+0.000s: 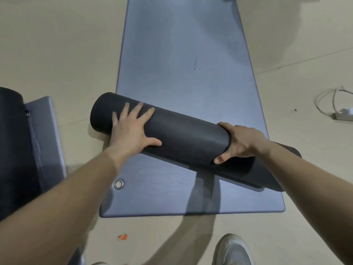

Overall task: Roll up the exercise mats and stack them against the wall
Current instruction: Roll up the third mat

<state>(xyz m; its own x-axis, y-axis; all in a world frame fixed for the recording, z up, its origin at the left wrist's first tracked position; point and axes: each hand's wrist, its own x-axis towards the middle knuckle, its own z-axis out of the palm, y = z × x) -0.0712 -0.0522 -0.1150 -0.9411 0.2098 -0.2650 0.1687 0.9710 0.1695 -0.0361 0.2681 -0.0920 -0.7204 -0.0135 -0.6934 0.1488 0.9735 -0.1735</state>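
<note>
Across the one blue-grey mat [181,64] spread flat on the floor [57,44], a single dark rolled mat [183,138] lies at a slant, its left end past the flat mat's left edge and its right end reaching the right edge. Two bare hands are on it. The left hand [131,129] presses down near the left end, its fingers [138,109] straight and spread. The right hand [242,142] grips the roll toward the right, fingers curled over the far side and thumb on the near side. One metal grommet [118,183] sits in the flat mat's near left corner. At the left edge lie a second dark roll [11,150] and a second blue-grey mat [45,131], touching each other. On the floor are one orange scrap [122,236] near, one white cable [324,98] with one power strip [343,114] at the right, and one pale shoe [233,249] nearest.
</note>
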